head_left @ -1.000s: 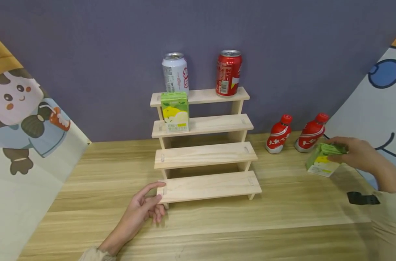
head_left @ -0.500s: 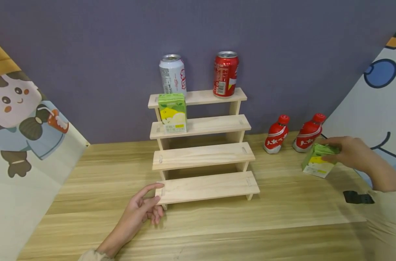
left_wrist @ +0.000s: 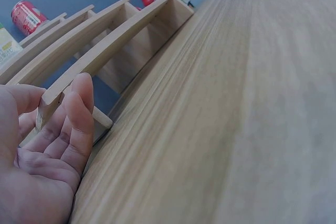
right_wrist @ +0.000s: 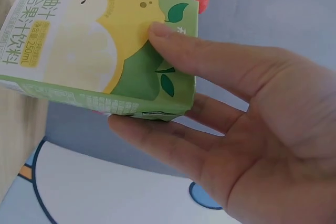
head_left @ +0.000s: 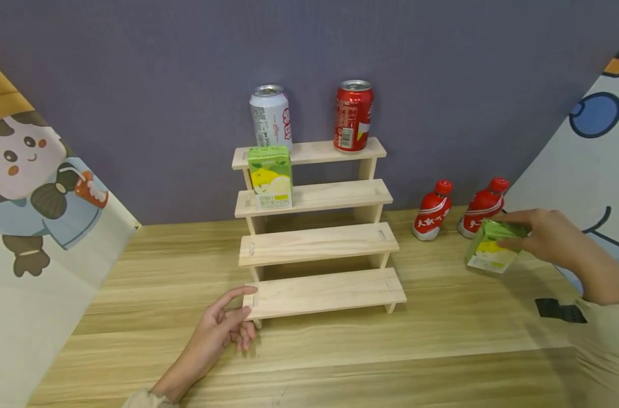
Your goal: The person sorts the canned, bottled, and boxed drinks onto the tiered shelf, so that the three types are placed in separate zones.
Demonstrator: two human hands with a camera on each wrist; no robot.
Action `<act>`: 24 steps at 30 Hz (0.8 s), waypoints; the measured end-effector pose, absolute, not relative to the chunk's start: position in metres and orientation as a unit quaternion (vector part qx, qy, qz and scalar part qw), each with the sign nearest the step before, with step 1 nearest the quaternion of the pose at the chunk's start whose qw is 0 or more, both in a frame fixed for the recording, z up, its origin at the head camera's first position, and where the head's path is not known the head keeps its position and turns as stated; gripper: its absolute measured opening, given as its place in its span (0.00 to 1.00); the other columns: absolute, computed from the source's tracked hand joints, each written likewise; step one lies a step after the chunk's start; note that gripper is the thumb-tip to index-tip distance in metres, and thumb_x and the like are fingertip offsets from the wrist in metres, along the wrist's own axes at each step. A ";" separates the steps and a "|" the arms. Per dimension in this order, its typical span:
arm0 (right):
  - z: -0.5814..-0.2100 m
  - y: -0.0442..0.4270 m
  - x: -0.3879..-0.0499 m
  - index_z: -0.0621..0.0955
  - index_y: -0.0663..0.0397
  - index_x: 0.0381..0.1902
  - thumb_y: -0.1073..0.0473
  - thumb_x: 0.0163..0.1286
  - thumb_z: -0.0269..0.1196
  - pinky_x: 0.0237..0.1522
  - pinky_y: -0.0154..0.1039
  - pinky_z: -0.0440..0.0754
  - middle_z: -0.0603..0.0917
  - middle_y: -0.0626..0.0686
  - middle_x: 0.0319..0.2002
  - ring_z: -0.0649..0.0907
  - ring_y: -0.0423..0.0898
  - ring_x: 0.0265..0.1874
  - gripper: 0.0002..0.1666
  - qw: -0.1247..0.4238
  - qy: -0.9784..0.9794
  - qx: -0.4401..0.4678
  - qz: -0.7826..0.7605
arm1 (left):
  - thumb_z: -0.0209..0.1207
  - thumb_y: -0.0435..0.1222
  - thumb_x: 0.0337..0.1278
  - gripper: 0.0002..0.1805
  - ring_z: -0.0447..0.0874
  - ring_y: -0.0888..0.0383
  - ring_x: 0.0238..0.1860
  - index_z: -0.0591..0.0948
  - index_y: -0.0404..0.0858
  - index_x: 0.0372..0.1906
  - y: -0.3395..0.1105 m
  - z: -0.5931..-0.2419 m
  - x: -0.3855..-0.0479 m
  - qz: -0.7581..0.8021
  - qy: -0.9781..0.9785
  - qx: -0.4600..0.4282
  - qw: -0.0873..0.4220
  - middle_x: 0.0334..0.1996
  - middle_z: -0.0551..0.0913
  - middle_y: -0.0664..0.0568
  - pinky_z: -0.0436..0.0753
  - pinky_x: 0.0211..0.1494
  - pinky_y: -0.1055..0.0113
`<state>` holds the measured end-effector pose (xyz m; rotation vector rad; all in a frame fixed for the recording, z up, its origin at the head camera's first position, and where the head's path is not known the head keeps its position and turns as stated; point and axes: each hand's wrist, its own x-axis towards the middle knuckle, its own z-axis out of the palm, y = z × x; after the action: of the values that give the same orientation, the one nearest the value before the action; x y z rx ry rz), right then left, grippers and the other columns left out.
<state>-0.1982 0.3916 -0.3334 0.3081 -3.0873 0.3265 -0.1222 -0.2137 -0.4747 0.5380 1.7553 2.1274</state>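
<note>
Pinching: right hand (head_left: 559,241), boxy, seemingly cardboard carton (head_left: 489,259); left hand (head_left: 220,324), flat, grained wooden shelf (head_left: 324,292)

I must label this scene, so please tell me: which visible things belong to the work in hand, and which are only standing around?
Likely in the work:
right hand, holding a green juice box
left hand, gripping the wooden rack at its lowest step

Seemingly just standing around, in neither hand:
shelved juice box
white can
red can
two red bottles
</note>
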 end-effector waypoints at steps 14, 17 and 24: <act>-0.316 0.355 -0.183 0.83 0.61 0.56 0.62 0.53 0.77 0.19 0.34 0.71 0.86 0.67 0.38 0.73 0.44 0.19 0.30 0.122 -0.977 0.141 0.106 | 0.46 0.33 0.78 0.25 0.84 0.58 0.24 0.60 0.34 0.73 -0.212 -0.477 -0.125 0.743 0.624 0.180 0.159 0.28 0.87 0.47 0.84 0.25 0.68; -0.313 0.347 -0.178 0.84 0.56 0.57 0.63 0.54 0.77 0.17 0.33 0.67 0.86 0.64 0.36 0.71 0.43 0.17 0.30 0.139 -0.974 0.139 0.111 | 0.46 0.33 0.78 0.25 0.83 0.58 0.24 0.59 0.34 0.74 -0.212 -0.477 -0.126 0.744 0.623 0.182 0.161 0.28 0.87 0.47 0.84 0.25 0.68; -0.309 0.329 -0.172 0.86 0.52 0.54 0.66 0.48 0.79 0.16 0.28 0.67 0.85 0.53 0.29 0.70 0.37 0.16 0.31 0.215 -0.951 0.184 0.122 | 0.46 0.34 0.78 0.25 0.83 0.58 0.23 0.60 0.34 0.73 -0.213 -0.476 -0.125 0.744 0.625 0.172 0.162 0.28 0.87 0.47 0.84 0.25 0.69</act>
<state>-0.1725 0.3288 -0.3092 0.5100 -2.6386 0.3395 -0.1246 -0.2125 -0.4759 0.4895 1.7843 2.1231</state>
